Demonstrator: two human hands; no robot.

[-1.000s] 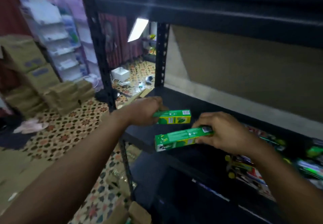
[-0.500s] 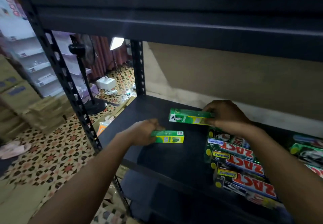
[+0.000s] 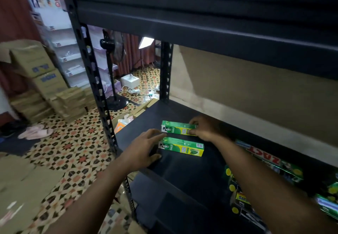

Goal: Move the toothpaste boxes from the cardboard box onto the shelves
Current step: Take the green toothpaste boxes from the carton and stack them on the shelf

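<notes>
Two green-and-yellow cardboard toothpaste boxes flat on the black metal shelf [image 3: 182, 175]: rear box [image 3: 176, 129] pinched at its right end by right hand [image 3: 204, 129]; front box [image 3: 182, 148] touched by spread left hand [image 3: 144, 149].

The two green-and-yellow printed card toothpaste boxes [image 3: 181, 146] carry a slight sheen. The black shelf board [image 3: 182, 169] beneath them looks matt and smooth, its perforated black metal upright [image 3: 95, 87] painted. The brown corrugated cardboard cartons [image 3: 36, 65] appear dull, perhaps rough.
</notes>
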